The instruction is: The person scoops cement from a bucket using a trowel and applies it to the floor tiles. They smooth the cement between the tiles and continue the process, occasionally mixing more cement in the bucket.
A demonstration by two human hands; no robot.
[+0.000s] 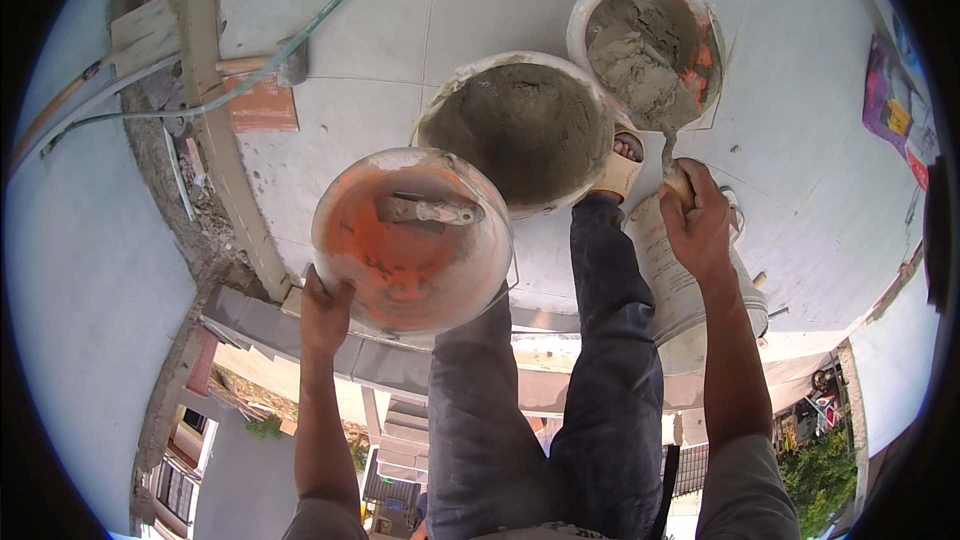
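My left hand (326,305) grips the rim of a pale bucket with an orange-stained inside (400,270), where a dirty putty knife (445,212) lies. My right hand (700,215) holds a trowel (676,180) by its handle; its blade is buried under thick grey mortar at the lower lip of the upper-right bucket (590,10). Another wide bucket (510,130) of darker, flatter grey mix stands in the middle, beside my sandalled foot (620,165). A white pail (690,295) lies behind my right hand and wrist.
A green hose (250,77) crosses the left side, over a rubble-filled channel (175,170) and near a red float (265,102). A colourful bag (890,100) lies at the right. A step edge (365,355) runs below the buckets, with a paved area and plants beyond.
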